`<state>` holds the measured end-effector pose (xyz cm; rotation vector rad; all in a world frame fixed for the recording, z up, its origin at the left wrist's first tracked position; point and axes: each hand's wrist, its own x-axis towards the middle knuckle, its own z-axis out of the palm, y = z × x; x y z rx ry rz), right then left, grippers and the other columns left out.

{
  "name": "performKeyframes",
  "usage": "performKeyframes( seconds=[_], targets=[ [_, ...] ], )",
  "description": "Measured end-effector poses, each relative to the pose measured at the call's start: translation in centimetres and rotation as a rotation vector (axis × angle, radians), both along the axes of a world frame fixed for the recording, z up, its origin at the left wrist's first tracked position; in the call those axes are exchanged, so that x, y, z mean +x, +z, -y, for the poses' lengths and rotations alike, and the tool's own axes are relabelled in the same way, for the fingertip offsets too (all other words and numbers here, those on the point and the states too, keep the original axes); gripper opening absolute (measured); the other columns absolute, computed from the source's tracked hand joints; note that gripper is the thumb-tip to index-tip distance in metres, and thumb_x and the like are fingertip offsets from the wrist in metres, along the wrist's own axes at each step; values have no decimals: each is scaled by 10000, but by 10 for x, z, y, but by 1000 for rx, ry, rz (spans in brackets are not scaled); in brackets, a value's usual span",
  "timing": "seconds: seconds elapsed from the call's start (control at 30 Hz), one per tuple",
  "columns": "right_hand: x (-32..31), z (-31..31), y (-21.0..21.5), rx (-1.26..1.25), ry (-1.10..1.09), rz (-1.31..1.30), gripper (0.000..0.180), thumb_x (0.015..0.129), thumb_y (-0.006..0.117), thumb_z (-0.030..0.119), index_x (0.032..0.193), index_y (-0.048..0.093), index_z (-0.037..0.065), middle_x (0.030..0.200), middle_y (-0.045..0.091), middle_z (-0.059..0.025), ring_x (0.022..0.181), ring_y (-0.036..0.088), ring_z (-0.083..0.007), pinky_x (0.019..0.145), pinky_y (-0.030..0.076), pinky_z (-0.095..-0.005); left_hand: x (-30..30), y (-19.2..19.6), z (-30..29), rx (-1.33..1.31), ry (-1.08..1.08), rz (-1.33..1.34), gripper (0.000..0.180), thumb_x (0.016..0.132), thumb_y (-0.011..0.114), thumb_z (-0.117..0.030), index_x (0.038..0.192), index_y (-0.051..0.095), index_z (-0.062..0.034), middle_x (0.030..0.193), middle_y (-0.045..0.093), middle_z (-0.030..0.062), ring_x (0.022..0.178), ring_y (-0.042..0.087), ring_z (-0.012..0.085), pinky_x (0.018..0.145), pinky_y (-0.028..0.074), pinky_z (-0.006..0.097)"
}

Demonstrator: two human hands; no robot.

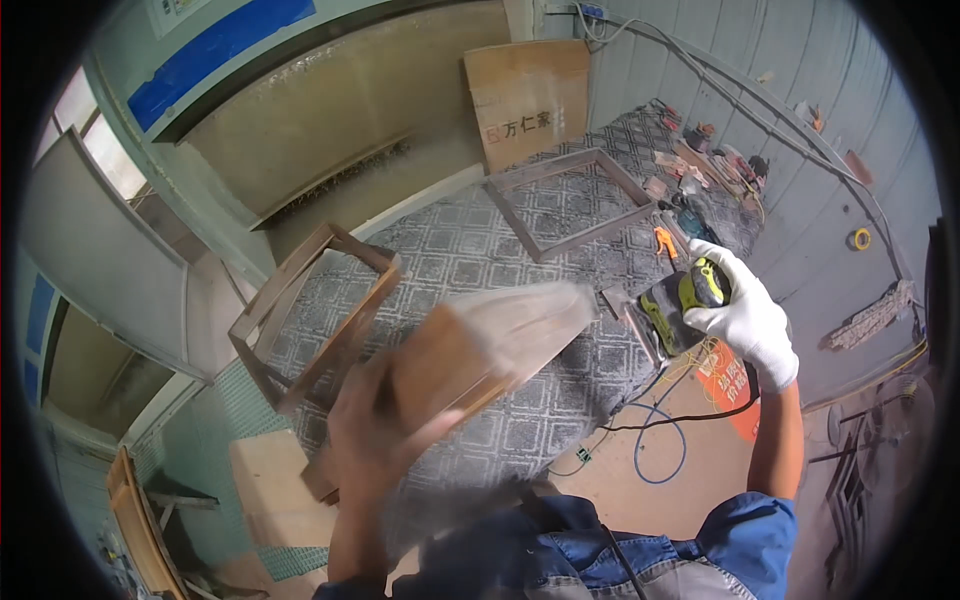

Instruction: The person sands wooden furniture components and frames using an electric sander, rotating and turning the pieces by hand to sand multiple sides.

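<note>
Wood and a sander, both held over a patterned mat

Blurred with motion, the bare left hand [365,440] clutches a wooden piece [480,350] above the grey patterned mat [470,250]; an open wooden frame [315,315] stands just left of it. At right, the white-gloved right hand [745,320] grasps a yellow-and-black sander [680,305] raised above the mat's edge.

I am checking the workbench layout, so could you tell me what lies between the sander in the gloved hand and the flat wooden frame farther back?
In the head view, only bare patterned mat separates the sander from the flat frame.
</note>
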<state>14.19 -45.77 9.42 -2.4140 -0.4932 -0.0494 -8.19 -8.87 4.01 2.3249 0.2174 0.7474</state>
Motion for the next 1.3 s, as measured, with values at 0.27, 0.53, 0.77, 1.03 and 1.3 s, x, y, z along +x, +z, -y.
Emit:
performKeyframes(
  seconds=[0.27,0.53,0.77,1.03,1.3],
  targets=[
    [-23,-7,9,-102,147,58,816,729,892,222,1489,599,275,1261,665,-89,1152,701,-306,993,566,-386,103,-104,66,250,-41,-357,787,796,878,-563,1385,620,-109,1134,679,174,1034,694,391,884,572,497],
    [43,-80,-40,-161,768,66,718,783,795,368,1477,615,342,1081,661,-155,893,721,-377,803,583,-471,93,-126,43,237,-177,-161,540,967,739,-309,1424,625,-47,1209,683,183,1097,660,397,986,527,483],
    [22,-184,-60,-93,1112,211,584,817,812,370,1380,673,308,1117,628,-90,725,715,-326,666,624,-422,-64,-159,-95,646,336,-261,237,1028,626,-130,1219,695,-8,1186,698,201,1130,635,423,979,508,509],
    [57,-167,-53,-123,1183,40,566,855,746,337,1411,646,311,1035,617,-103,764,704,-311,715,628,-393,-73,-135,-94,225,394,-490,281,1035,622,-152,1286,721,-72,1254,715,193,1187,645,417,1039,500,510],
    [64,-156,-63,-164,1120,85,627,881,724,552,1434,620,278,987,582,-67,730,677,-294,745,607,-378,-74,-139,-102,273,394,-487,279,954,684,-162,1209,732,-61,1194,714,191,1118,659,411,938,529,516]
  ],
)
